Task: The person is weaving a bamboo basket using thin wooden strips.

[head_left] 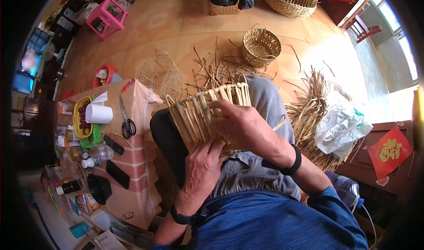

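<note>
A partly woven basket point(190, 117) of pale dried stalks rests tilted across my lap, with upright slats, a wrapped rim and small loop handles. My left hand point(204, 164) is closed on its near lower edge, the fingertips pressed to the weave. Over the slats on the right side lies my right hand point(240, 124), its fingers curled against the basket and the index finger reaching toward the slats. The palm hides whatever strand it may hold. A thin pale strip point(279, 126) sticks out beside the right wrist.
On the left, a cloth-covered table point(141, 161) carries scissors point(127, 122), a paper roll point(99, 114), a yellow fruit basket point(81, 117) and bottles. A wire frame point(160, 75), loose stalks point(216, 71) and a finished basket point(261, 46) lie ahead. A stalk bundle point(309, 104) stands right.
</note>
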Tool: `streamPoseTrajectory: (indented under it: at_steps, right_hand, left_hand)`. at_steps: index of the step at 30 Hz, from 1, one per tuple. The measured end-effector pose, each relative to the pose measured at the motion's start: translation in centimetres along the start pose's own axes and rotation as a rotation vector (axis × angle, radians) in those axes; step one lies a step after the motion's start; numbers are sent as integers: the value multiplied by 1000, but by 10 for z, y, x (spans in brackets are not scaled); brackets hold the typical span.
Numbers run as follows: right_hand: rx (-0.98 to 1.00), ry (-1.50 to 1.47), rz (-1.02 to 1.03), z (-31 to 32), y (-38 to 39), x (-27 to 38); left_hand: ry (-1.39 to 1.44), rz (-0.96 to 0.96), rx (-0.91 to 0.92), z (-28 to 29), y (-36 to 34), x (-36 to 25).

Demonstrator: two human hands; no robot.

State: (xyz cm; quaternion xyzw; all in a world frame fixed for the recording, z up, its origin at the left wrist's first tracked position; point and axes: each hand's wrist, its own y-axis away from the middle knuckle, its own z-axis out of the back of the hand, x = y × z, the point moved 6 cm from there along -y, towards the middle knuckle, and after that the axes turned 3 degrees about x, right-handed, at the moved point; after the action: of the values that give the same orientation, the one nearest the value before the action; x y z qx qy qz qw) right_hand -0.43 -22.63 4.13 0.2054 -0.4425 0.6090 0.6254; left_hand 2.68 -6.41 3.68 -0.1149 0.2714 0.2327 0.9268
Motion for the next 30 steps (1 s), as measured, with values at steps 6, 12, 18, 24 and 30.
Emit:
streamPoseTrajectory:
  at_steps: [6,12,18,24,30]
  right_hand:
    - [14,-887,-582,33,90,-70]
    - [314,-531,-561,23,111,-52]
    - [73,-782,-625,47,128,-97]
    - [-6,-560,-726,35,144,-102]
    - [-17,-806,-837,50,168,-113]
  left_hand:
    - [20,-17,40,1,-5,-1]
    - [55,-76,129,-1,-17,-1]
    - [-2,-90,173,0,-16,3]
    - [-6,-105,212,1,-17,5]
    - [-60,-211,107,25,-17,-6]
